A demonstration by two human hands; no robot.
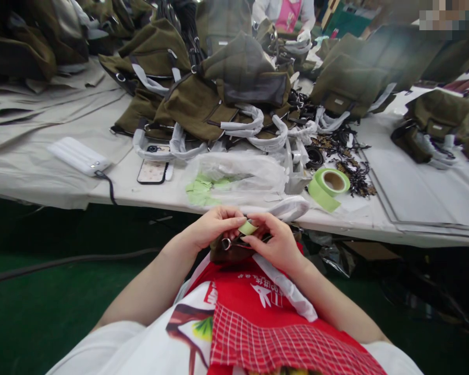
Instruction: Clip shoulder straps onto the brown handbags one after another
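A small piece of light green tape is pinched between both hands in front of my body. My left hand grips its left side with thumb and fingers. On the other side, my right hand has its fingers closed around the tape's right edge. Under the hands, on my lap, lies a dark olive bag with a metal ring. White-wrapped handles stick out beyond it toward the table. My palms hide much of the bag.
On the white table ahead lie a green tape roll, a plastic bag with green pieces, a phone and a white power bank. Olive bags pile up behind. A co-worker stands across the table.
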